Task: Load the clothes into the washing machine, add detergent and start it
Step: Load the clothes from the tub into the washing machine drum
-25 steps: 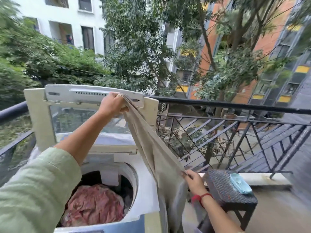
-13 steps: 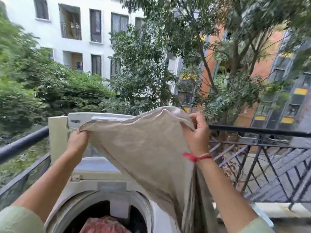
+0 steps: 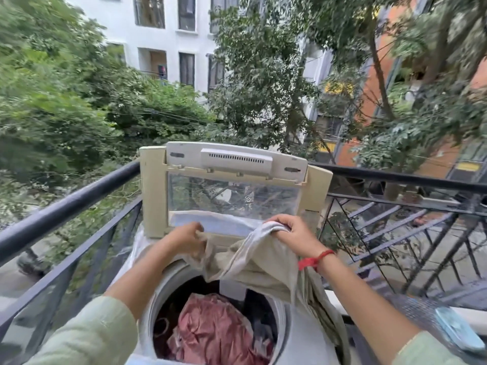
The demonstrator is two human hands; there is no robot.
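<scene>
I see my left hand (image 3: 188, 239) and right hand (image 3: 292, 237) each clutching the top edge of a beige garment (image 3: 258, 267), stretched above the open washing machine (image 3: 158, 293). Its right side trails over the rim. A pink cloth (image 3: 210, 330) lies in the drum, and the lid (image 3: 232, 196) stands upright.

Two hands (image 3: 187, 239) (image 3: 293, 235), one beige cloth (image 3: 263, 272), one pink cloth (image 3: 210, 334), one washer (image 3: 154, 196)
</scene>
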